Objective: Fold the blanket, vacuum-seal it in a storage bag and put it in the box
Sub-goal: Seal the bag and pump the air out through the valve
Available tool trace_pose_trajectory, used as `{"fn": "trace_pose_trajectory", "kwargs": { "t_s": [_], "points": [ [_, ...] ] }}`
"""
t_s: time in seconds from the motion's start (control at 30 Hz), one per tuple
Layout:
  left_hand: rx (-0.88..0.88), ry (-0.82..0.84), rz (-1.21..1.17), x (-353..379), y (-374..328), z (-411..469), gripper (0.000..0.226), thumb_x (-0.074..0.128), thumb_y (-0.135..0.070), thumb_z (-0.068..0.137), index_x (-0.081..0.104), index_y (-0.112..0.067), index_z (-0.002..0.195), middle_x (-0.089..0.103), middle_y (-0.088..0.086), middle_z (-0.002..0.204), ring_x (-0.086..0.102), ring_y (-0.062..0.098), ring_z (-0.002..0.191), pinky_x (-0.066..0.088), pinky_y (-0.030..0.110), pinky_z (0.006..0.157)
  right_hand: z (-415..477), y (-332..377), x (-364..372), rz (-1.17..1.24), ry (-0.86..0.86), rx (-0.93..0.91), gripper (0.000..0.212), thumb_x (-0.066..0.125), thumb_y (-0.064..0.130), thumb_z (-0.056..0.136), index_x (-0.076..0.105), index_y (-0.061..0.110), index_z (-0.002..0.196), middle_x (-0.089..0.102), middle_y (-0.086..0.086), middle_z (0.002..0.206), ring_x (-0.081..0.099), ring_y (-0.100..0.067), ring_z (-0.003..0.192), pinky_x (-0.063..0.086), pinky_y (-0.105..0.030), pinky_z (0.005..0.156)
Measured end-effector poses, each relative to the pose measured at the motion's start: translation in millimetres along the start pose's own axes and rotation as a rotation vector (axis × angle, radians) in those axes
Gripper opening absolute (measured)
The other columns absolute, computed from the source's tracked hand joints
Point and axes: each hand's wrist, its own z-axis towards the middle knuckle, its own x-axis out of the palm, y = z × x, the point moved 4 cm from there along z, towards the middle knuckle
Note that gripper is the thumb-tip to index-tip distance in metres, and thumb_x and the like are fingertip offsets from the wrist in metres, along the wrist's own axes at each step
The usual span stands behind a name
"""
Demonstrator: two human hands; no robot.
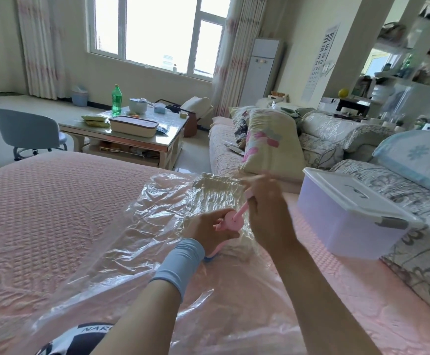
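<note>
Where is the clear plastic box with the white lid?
The box sits at right in the head view, on the pink bedspread beside the floral sofa.

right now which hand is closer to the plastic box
Right. The right hand grips the pump handle a short gap left of the box; the left hand holds the pump body farther left.

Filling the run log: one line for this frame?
stage: vacuum-sealing | left hand grips pink pump on storage bag | right hand grips plunger | box lid on
</note>
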Motion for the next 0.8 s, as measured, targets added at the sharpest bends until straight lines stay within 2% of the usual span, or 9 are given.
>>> {"fn": "trace_pose_trajectory", "kwargs": {
  "t_s": [0.1,0.2,0.33,0.43,0.5,0.57,0.63,0.7,0.8],
  "points": [
    [0.012,0.000,-0.024,0.3,-1.3,-0.8,0.050,0.083,-0.044,0.058,0.067,-0.046,0.105,0.075,-0.007,0.091,0.071,0.014,0.088,0.056,0.041,0.084,-21.0,-9.3,31.3,-0.021,0.297,0.042,0.028,0.056,0.008,0.096,0.069,0.005,0.120,0.064,-0.012,0.123,0.058,-0.031,0.115,0.046,-0.045,0.099],
    [0.002,-0.002,-0.031,-1.3,-1.2,-0.7,0.052,0.086,-0.035,0.062,0.065,-0.050,0.106,0.075,-0.007,0.093,0.071,0.012,0.090,0.056,0.041,0.085,-16.9,-7.5,27.8,-0.051,0.304,0.031,0.023,0.057,0.011,0.097,0.069,0.009,0.116,0.067,-0.008,0.115,0.060,-0.028,0.106,0.050,-0.041,0.089],
    [-0.043,-0.002,-0.039,-4.2,0.4,-0.8,0.061,0.087,-0.030,0.058,0.060,-0.063,0.101,0.074,-0.015,0.096,0.069,0.006,0.093,0.054,0.037,0.091,5.1,5.6,-6.2,-0.056,0.114,0.004,0.017,0.059,0.003,0.095,0.071,0.009,0.104,0.070,-0.008,0.100,0.061,-0.027,0.093,0.049,-0.036,0.081],
    [-0.058,0.021,-0.037,-2.5,-1.0,-1.3,0.058,0.084,-0.045,0.050,0.057,-0.072,0.094,0.072,-0.023,0.095,0.068,0.003,0.094,0.054,0.036,0.092,18.9,14.7,-43.3,-0.039,-0.161,-0.068,0.015,0.055,0.008,0.096,0.069,0.012,0.101,0.069,-0.003,0.094,0.057,-0.023,0.085,0.045,-0.032,0.076],
    [-0.055,0.025,-0.028,-1.5,-1.7,-2.3,0.055,0.077,-0.056,0.043,0.055,-0.074,0.089,0.070,-0.030,0.091,0.068,0.003,0.092,0.055,0.036,0.090,20.3,17.9,-52.7,-0.018,-0.311,-0.137,0.018,0.049,0.012,0.100,0.067,0.012,0.102,0.067,-0.001,0.097,0.056,-0.022,0.087,0.042,-0.028,0.079],
    [-0.039,0.028,-0.034,0.2,-0.6,-2.0,0.055,0.076,-0.057,0.040,0.055,-0.075,0.087,0.068,-0.035,0.088,0.069,0.004,0.091,0.056,0.036,0.088,15.0,16.3,-44.0,0.020,-0.377,-0.153,0.022,0.046,0.011,0.102,0.068,0.010,0.106,0.068,-0.002,0.102,0.057,-0.023,0.095,0.044,-0.029,0.087],
    [-0.038,0.018,-0.053,1.6,0.9,-1.2,0.058,0.078,-0.055,0.039,0.057,-0.073,0.091,0.071,-0.028,0.090,0.069,0.008,0.092,0.056,0.037,0.089,7.0,10.3,-21.6,0.003,-0.278,-0.126,0.025,0.047,0.003,0.098,0.069,0.007,0.111,0.067,-0.005,0.113,0.057,-0.026,0.110,0.042,-0.039,0.102],
    [-0.039,0.016,-0.063,1.8,2.3,-0.4,0.062,0.079,-0.054,0.043,0.061,-0.064,0.102,0.074,-0.016,0.095,0.069,0.012,0.094,0.055,0.039,0.089,-5.4,0.6,9.7,-0.017,-0.021,-0.068,0.031,0.054,-0.007,0.091,0.070,0.005,0.115,0.065,-0.008,0.126,0.053,-0.029,0.125,0.035,-0.046,0.113],
    [-0.024,0.027,-0.038,1.4,0.3,-2.1,0.053,0.076,-0.057,0.051,0.066,-0.052,0.103,0.074,-0.010,0.092,0.070,0.016,0.091,0.056,0.043,0.084,-22.7,-7.4,33.9,0.048,0.261,0.042,0.030,0.057,-0.005,0.090,0.072,0.007,0.114,0.065,-0.008,0.126,0.057,-0.027,0.120,0.043,-0.034,0.105]
  ]
}}
